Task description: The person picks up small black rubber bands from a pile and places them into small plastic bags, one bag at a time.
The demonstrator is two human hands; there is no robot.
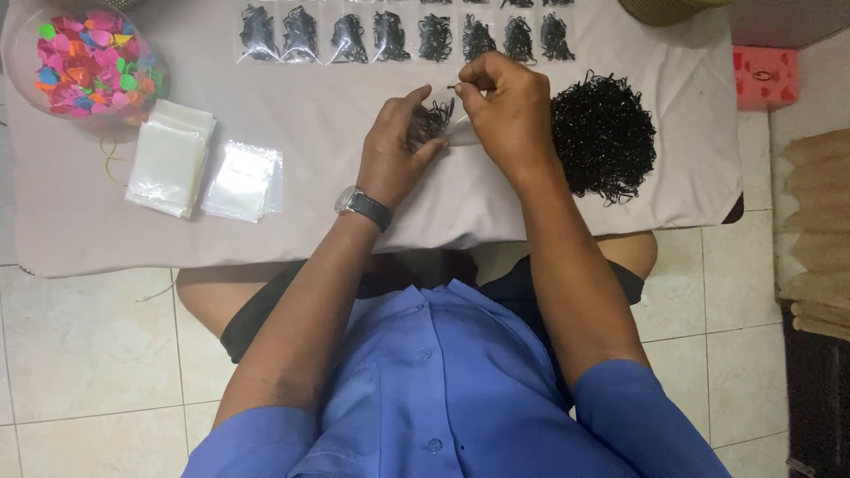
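Note:
My left hand (395, 146) holds a small clear plastic bag (443, 126) with a clump of thin black elastic bands inside it. My right hand (500, 106) pinches the bag's top edge between thumb and fingers, right beside the left. Both hands hover over the white cloth-covered table (354, 221). A large loose heap of black elastic bands (604, 134) lies just right of my right hand. A row of several filled clear bags of bands (390, 35) lines the far edge.
Two stacks of empty clear bags (170, 155) (244, 180) lie at the left. A clear bowl of bright multicoloured small pieces (88, 57) stands far left. A pink box (765, 78) sits off the table's right end. Tiled floor lies below.

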